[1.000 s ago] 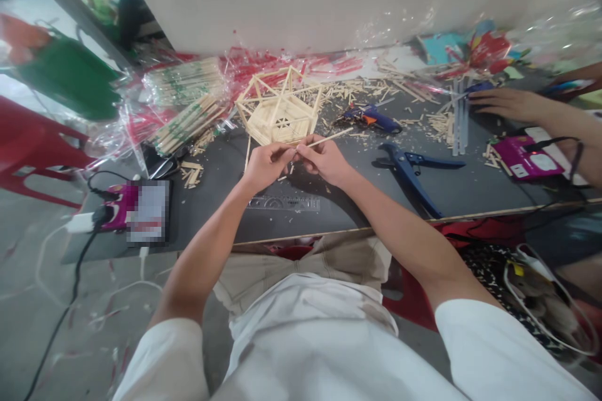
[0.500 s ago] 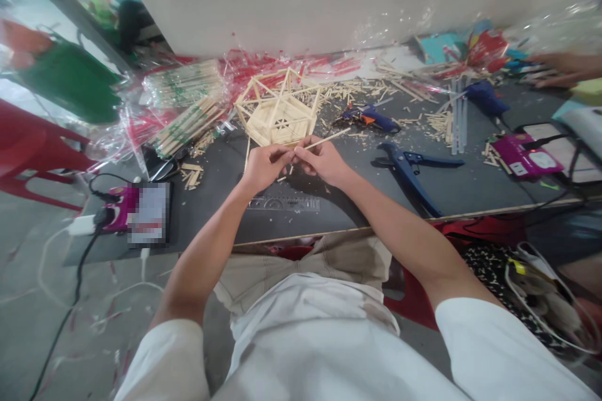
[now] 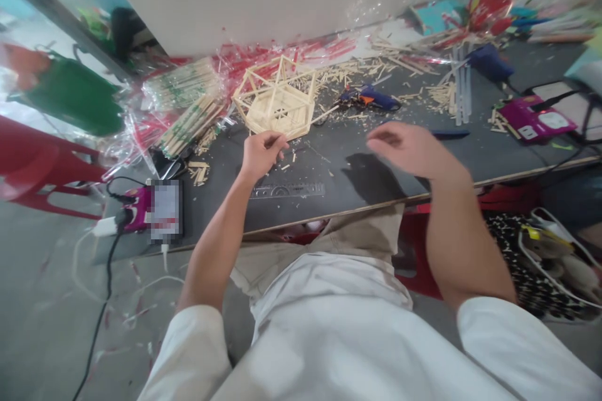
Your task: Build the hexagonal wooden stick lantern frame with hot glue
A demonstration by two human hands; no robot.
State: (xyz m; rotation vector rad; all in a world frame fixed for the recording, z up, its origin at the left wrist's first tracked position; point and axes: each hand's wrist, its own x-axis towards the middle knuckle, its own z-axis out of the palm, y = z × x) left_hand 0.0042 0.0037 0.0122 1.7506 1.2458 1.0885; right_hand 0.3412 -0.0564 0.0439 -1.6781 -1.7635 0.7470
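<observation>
A thin wooden stick (image 3: 325, 115) slants out to the right from my left hand (image 3: 263, 153), whose thumb and fingers are pinched together. That hand is at the near edge of a many-sided frame of wooden sticks (image 3: 282, 100). Its base looks filled in, with a small wheel-like pattern in the middle. My right hand (image 3: 407, 147), slightly blurred, hangs above the table with fingers loosely bent and apart, and nothing shows in it. Beneath it lies a blue hand cutter (image 3: 450, 134), mostly hidden, with one handle showing. A clear ruler (image 3: 289, 190) lies nearer me.
A blue glue gun (image 3: 379, 99) lies beyond the frame among stick offcuts. Bundled sticks (image 3: 188, 125) are at left, glue sticks (image 3: 461, 88) at right. Purple power boxes (image 3: 536, 119) with cables sit at both sides. The table edge (image 3: 357, 212) runs before me.
My right hand has let go of the stick and moved right, over the cutter. My left hand has kept the stick, which is now closer to the frame. The view has shifted slightly.
</observation>
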